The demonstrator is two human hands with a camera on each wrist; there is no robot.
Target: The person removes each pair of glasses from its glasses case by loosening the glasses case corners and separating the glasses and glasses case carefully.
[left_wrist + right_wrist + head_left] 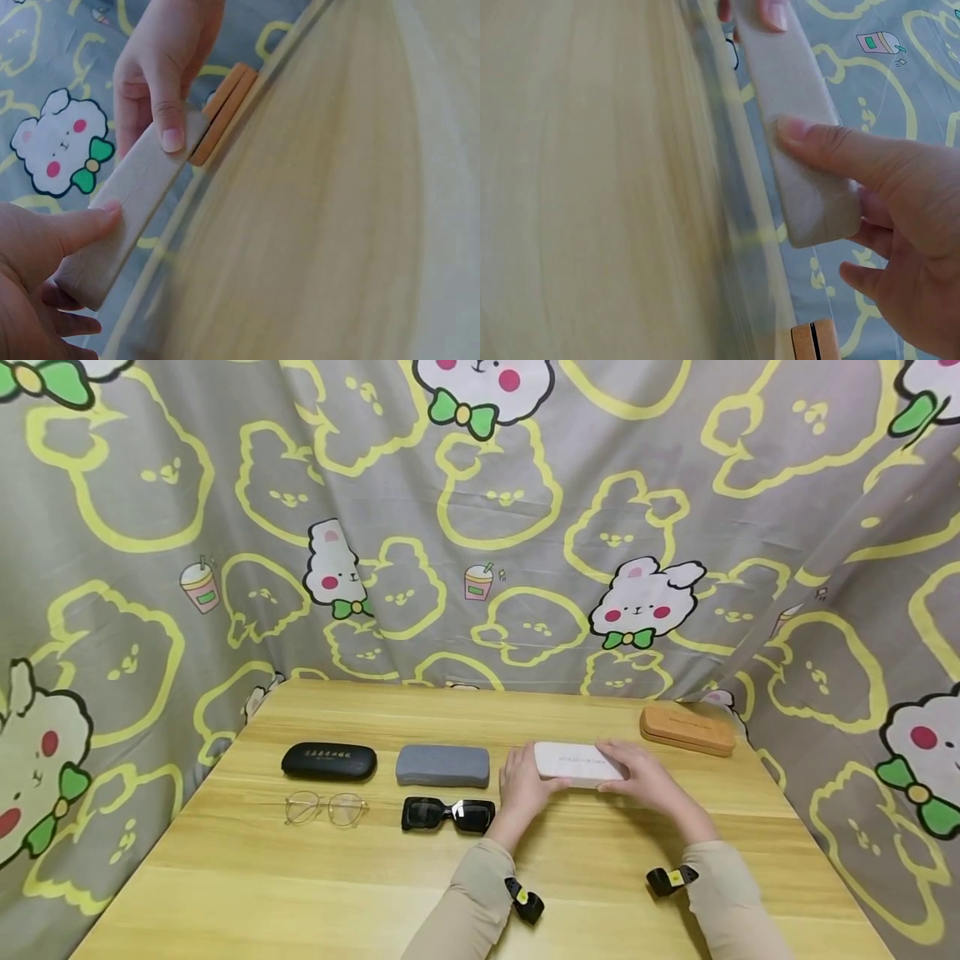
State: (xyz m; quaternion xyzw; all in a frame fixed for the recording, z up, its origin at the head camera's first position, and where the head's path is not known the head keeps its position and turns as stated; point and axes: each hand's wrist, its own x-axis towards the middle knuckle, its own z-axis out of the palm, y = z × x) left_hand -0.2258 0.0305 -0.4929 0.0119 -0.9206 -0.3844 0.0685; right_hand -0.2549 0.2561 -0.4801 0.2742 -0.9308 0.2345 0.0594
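Note:
A white glasses case (576, 763) with faint lettering on its lid is held between my two hands. My left hand (522, 781) grips its left end, thumb along the near side. At the right end, my right hand (647, 777) pinches it with the thumb in front and the fingers behind. Both wrist views show the case (139, 202) as closed, each thumb pressed on its near face. In the right wrist view the right thumb (810, 135) lies across the case, with the other fingers partly hidden behind.
Left of my hands lie a blue-grey glasses case (442, 766) and a black one (328, 762). In front of these are black sunglasses (448, 815) and thin-framed glasses (325, 808). An orange-brown case (687, 731) sits at the back right of the wooden table (360, 893), near the patterned curtain (420, 485).

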